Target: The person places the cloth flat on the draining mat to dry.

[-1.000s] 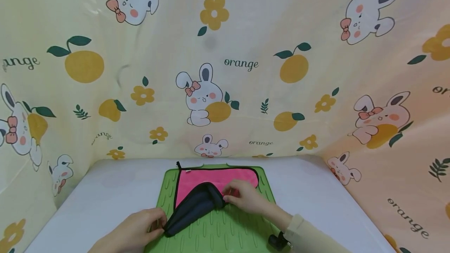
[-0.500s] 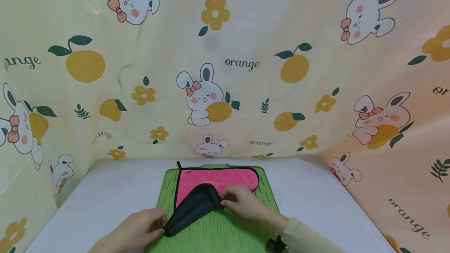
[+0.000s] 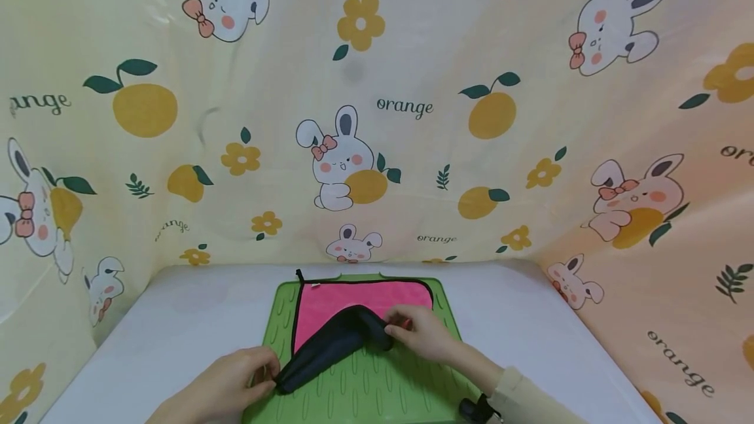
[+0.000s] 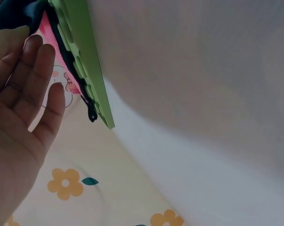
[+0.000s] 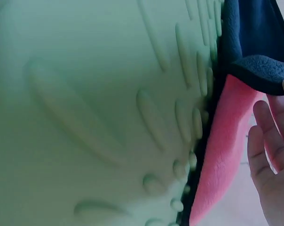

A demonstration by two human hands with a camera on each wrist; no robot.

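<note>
A pink cloth (image 3: 353, 296) with black edging and a small corner loop lies on a green ribbed board (image 3: 377, 388). Over its near part, a dark navy cloth (image 3: 336, 342) arches up in a long fold running from lower left to upper right. At the fold's lower left end, my left hand (image 3: 232, 378) pinches the navy corner between thumb and fingertips. My right hand (image 3: 424, 332) pinches the other end by its edge. From the right wrist, the navy cloth (image 5: 262, 70) shows a fuzzy face and dark binding, with pink cloth (image 5: 224, 150) below it.
The green board sits on a white table (image 3: 194, 313). Behind and to both sides hangs a cream curtain (image 3: 412, 169) printed with rabbits, oranges and flowers. A black strapped device (image 3: 478, 409) is on my right wrist.
My right hand has shifted slightly right, drawing the navy cloth's right end out with it and lengthening the fold. The left hand keeps its place at the lower left corner.
</note>
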